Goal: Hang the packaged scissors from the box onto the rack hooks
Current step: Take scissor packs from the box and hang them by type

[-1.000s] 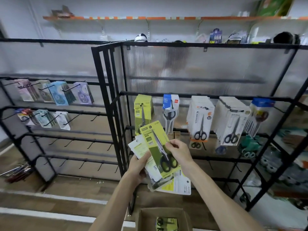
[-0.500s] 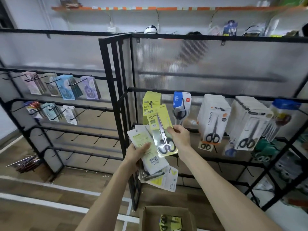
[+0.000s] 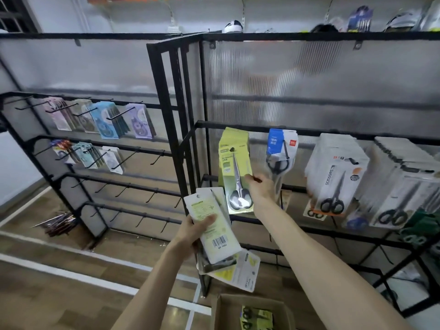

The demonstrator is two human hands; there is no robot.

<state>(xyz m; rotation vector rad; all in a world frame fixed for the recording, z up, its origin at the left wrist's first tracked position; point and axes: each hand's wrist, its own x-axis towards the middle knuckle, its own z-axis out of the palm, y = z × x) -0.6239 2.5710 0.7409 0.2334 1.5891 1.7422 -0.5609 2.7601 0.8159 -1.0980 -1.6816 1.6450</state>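
Having raised the lime-green carded scissors pack (image 3: 234,177) to the left hook (image 3: 232,150) of the black metal rack (image 3: 214,125), we pinch its edge in our right hand (image 3: 260,189), our left hand (image 3: 197,228) gripping the remaining packs (image 3: 216,234); release seems next.

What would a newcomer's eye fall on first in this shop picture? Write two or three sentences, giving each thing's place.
First comes the right hand pinching a green scissors pack at the left end of the near black rack, where matching packs hang. Just below, the left hand grips a stack of packs, barcode side showing. An open cardboard box sits at the bottom edge with more green packs inside.
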